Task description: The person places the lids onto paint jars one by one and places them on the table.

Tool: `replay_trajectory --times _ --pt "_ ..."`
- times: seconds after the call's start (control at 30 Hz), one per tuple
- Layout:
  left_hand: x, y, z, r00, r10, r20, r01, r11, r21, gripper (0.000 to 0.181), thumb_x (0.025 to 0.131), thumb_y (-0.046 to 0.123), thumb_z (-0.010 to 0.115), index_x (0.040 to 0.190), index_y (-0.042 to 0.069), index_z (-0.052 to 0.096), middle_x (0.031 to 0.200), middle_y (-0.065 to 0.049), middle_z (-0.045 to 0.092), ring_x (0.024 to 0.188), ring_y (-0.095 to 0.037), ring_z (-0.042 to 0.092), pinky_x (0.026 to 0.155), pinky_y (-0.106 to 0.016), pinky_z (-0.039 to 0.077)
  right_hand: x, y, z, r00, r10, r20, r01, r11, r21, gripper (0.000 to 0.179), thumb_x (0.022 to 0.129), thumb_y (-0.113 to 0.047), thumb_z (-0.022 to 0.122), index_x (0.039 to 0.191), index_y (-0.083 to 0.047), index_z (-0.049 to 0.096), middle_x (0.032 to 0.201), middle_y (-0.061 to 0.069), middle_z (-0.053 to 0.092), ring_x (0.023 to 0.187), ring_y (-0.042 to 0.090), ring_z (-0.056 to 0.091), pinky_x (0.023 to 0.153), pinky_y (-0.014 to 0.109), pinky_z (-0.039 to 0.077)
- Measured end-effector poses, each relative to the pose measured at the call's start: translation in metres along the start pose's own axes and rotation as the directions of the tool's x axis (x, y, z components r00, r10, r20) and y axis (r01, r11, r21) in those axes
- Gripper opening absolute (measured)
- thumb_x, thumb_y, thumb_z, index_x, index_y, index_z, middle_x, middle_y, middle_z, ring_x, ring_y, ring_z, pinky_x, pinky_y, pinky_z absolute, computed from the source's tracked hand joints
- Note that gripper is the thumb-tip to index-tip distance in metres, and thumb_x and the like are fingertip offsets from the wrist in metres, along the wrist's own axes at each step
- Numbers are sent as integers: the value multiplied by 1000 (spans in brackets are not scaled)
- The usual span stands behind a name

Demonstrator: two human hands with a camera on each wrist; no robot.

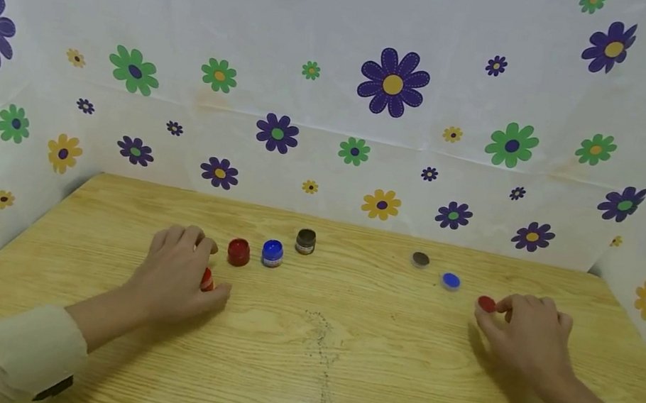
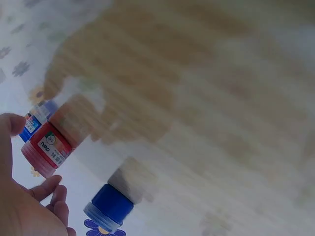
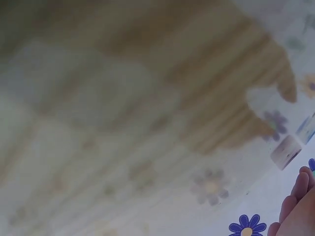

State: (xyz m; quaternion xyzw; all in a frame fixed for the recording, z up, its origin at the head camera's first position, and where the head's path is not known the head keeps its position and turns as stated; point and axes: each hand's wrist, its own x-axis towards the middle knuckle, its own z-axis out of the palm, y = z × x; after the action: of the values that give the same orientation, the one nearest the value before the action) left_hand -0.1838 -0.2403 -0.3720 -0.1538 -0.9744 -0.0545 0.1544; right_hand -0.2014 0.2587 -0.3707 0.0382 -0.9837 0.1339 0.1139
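My left hand [image 1: 174, 272] is round a bright red paint jar [image 1: 208, 280], partly hidden behind it, with thumb and fingers spread on either side. In the left wrist view a red jar [image 2: 47, 147] with a pale lid stands between thumb and fingertips, with gaps showing. Just right of that hand is an uncovered dark red paint jar [image 1: 239, 252], then an uncovered blue jar [image 1: 272, 253] and a dark brown or black one [image 1: 306, 242]. At the right, my right hand [image 1: 533, 336] pinches a red lid [image 1: 486, 304] between thumb and forefinger, low over the table.
A blue lid [image 1: 450, 281] and a dark lid [image 1: 420, 260] lie on the wooden table [image 1: 268, 365]. In the left wrist view a capped blue jar [image 2: 112, 204] stands beside the fingers. A flowered cloth [image 1: 315, 99] rises along the table's back and sides.
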Motion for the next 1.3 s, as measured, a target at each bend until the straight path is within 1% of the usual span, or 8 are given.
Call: replay_trajectory --times 0.17,0.27,0.37,0.53,0.7,0.93,1.1,1.3 --pt "14 2 2 998 -56 12 55 998 9 56 86 49 64 103 -4 62 105 -20 57 98 -38 46 86 -52 34 7 0 2 1000 18 8 -18 1000 0 46 90 -41 65 101 4 69 97 22 67 99 42 49 78 55 29" --pt "22 2 4 997 -74 27 74 997 19 59 88 51 62 104 -6 62 106 -22 58 99 -40 46 88 -54 34 11 0 2 1000 25 10 -25 1000 -3 48 90 -41 64 102 5 68 101 24 67 100 42 49 79 56 29" --pt "28 2 6 996 -80 38 79 997 23 58 89 52 60 101 -5 62 105 -22 59 99 -40 47 91 -57 34 14 -1 2 1000 25 14 -25 1000 -5 49 91 -42 63 104 5 67 104 25 67 101 43 49 80 57 29" --pt "37 -1 8 996 -77 43 76 997 28 52 88 52 62 86 0 59 96 -18 58 95 -38 45 91 -58 32 18 -2 2 999 24 38 -24 1000 -13 53 90 -44 64 107 6 66 109 27 65 105 46 47 80 58 29" --pt "45 -6 9 995 -68 74 67 998 13 50 87 53 65 85 3 61 95 -16 59 100 -39 45 95 -61 27 22 -3 4 996 42 78 -39 999 -33 54 89 -44 64 108 7 65 109 27 64 101 43 46 80 57 29" --pt "49 -9 11 994 -24 110 26 999 -25 41 83 46 70 79 6 62 95 -14 64 101 -35 46 94 -60 26 23 -2 4 994 46 98 -41 998 -49 50 89 -40 62 104 7 66 103 25 64 95 41 46 78 56 30" --pt "48 -6 10 994 -6 105 8 1000 -19 40 83 43 70 81 4 63 95 -13 64 98 -33 47 95 -60 28 23 0 5 993 39 113 -33 998 -55 48 89 -38 60 103 6 68 104 25 65 94 41 47 76 54 31" --pt "43 -3 14 997 26 79 -27 1000 8 40 83 46 69 80 6 62 95 -11 64 99 -33 48 94 -60 29 22 2 6 988 55 146 -44 996 -76 46 88 -36 62 103 7 66 100 25 63 94 43 46 78 56 32"
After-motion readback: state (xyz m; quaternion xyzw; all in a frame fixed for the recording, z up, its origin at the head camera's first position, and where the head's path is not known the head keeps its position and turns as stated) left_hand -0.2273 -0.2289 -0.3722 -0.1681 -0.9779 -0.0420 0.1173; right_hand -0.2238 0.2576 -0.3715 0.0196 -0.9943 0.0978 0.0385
